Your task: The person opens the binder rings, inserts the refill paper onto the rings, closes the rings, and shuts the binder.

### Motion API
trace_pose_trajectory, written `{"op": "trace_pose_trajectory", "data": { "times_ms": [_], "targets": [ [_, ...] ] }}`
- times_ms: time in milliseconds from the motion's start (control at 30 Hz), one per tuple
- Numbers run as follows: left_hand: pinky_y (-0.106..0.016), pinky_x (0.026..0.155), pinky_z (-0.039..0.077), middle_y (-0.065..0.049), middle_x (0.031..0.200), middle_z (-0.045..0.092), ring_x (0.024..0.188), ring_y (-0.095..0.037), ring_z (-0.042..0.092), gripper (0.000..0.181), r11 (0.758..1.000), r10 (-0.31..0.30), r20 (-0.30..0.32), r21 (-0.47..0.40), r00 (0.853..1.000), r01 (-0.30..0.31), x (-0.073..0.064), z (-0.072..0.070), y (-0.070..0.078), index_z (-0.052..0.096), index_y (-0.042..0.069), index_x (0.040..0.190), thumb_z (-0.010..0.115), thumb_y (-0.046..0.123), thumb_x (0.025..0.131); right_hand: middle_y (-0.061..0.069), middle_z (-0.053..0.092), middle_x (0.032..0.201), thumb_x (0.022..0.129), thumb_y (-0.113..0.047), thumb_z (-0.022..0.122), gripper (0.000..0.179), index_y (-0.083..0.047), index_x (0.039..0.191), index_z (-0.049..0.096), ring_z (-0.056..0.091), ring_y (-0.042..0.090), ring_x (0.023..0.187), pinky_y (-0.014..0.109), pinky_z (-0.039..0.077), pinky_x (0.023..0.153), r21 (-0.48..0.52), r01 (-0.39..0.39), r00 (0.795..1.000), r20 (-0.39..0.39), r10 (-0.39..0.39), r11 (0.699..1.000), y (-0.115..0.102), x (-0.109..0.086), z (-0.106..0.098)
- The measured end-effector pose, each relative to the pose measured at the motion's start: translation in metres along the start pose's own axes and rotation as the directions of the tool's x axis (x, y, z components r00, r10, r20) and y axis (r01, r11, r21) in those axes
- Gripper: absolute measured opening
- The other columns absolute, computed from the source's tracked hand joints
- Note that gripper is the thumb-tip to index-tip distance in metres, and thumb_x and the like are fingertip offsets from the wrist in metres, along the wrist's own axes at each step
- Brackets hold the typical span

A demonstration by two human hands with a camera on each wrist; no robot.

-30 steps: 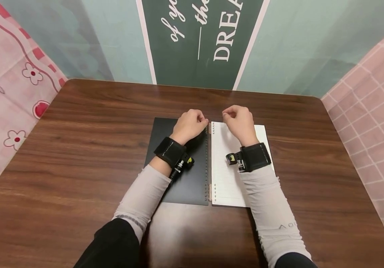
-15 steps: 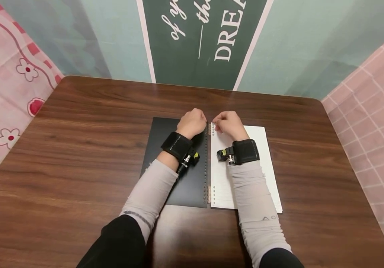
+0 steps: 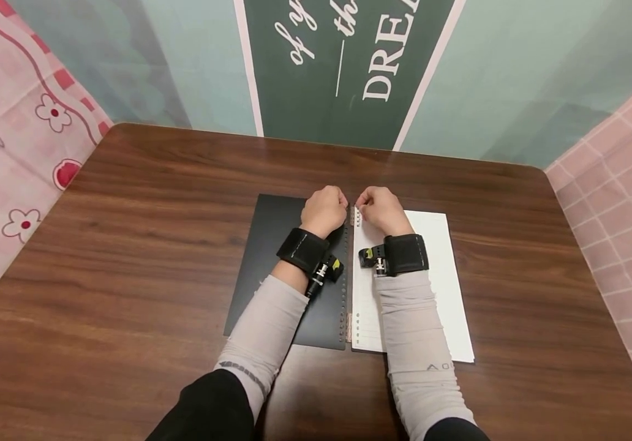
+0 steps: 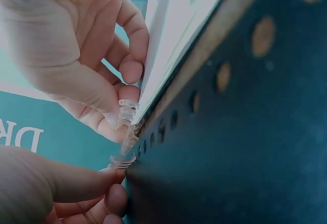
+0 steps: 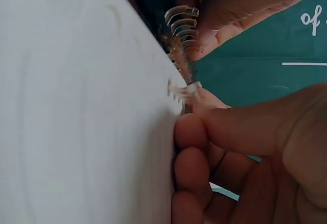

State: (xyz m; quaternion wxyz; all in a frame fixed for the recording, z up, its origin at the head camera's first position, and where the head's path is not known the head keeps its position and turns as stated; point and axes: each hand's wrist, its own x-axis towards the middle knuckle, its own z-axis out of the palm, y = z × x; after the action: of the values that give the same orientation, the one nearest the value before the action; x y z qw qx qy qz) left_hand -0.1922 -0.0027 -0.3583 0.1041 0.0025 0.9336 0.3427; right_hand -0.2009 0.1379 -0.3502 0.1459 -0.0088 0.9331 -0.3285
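Observation:
A loose-leaf notebook lies spread flat, with a black punched cover on the left and a white lined paper stack on the right. At its top end, a clear plastic binder ring strip stands with its rings parted. My left hand pinches the cover-side half between thumb and fingers. Opposite it, my right hand pinches the paper-side half at the stack's corner, its fingers along the paper edge. A second ring strip lies at the bottom end of the spine gap, untouched by either hand.
The brown wooden table surrounds the notebook. A green and pale blue printed backdrop rises behind the far edge. Pink patterned cloth hangs at the left, and pink tiled covering at the right.
My right hand has moved left and down from above the paper to the ring strip at the spine. The left hand has stayed at the strip, shifting slightly. The paper stack's lower right corner has swung outward.

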Motion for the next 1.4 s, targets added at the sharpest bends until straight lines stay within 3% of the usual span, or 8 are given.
{"op": "trace_pose_trajectory", "data": {
  "times_ms": [200,567,733,1067,1400],
  "targets": [
    [-0.036,0.067,0.044,-0.001,0.094,0.066,0.081,-0.023,0.059,0.015,1.0,0.016,-0.015,-0.02,1.0,-0.017,0.002,0.0,0.004,0.067,0.016,0.093,0.054,0.017,0.098,0.013,0.058,0.087,0.093,-0.001,0.051,0.016,0.001,0.103,0.063,0.053,0.027,0.081,0.031,0.039,0.07,-0.027,0.002,1.0,-0.015,-0.003,1.0,-0.001,0.001,-0.005],
    [-0.035,0.07,0.047,-0.002,0.098,0.069,0.085,-0.022,0.062,0.015,0.999,0.004,0.016,-0.039,1.0,-0.003,0.004,0.002,0.0,0.07,0.016,0.093,0.057,0.022,0.1,0.009,0.059,0.082,0.098,-0.012,0.06,0.015,0.002,0.097,0.067,0.053,0.024,0.08,0.029,0.039,0.069,0.002,-0.028,0.998,-0.049,0.028,1.0,0.004,-0.002,-0.004],
    [-0.036,0.072,0.048,-0.003,0.099,0.07,0.087,-0.023,0.063,0.015,0.999,0.017,0.001,-0.037,1.0,-0.017,0.006,0.0,-0.002,0.07,0.015,0.094,0.058,0.021,0.099,0.01,0.059,0.084,0.097,-0.008,0.057,0.016,0.004,0.101,0.068,0.052,0.023,0.08,0.028,0.039,0.069,0.047,0.009,0.999,-0.032,-0.007,0.999,0.005,0.0,-0.003],
    [-0.034,0.072,0.048,-0.003,0.096,0.069,0.086,-0.023,0.063,0.015,0.997,0.045,0.004,-0.061,0.999,-0.044,0.004,0.008,-0.006,0.071,0.014,0.094,0.057,0.019,0.099,0.013,0.059,0.09,0.095,-0.005,0.056,0.017,0.004,0.1,0.069,0.051,0.023,0.081,0.028,0.039,0.069,0.063,-0.005,1.0,-0.024,0.007,0.998,0.01,-0.002,0.002],
    [-0.033,0.071,0.047,-0.004,0.096,0.069,0.085,-0.022,0.062,0.015,0.997,0.05,0.01,-0.066,0.999,-0.049,0.007,0.004,-0.006,0.07,0.013,0.095,0.057,0.019,0.099,0.015,0.063,0.09,0.095,-0.006,0.058,0.017,0.005,0.099,0.072,0.052,0.024,0.081,0.028,0.04,0.068,0.072,0.012,0.999,-0.041,-0.009,0.997,0.01,0.003,0.001]
  ]
}}
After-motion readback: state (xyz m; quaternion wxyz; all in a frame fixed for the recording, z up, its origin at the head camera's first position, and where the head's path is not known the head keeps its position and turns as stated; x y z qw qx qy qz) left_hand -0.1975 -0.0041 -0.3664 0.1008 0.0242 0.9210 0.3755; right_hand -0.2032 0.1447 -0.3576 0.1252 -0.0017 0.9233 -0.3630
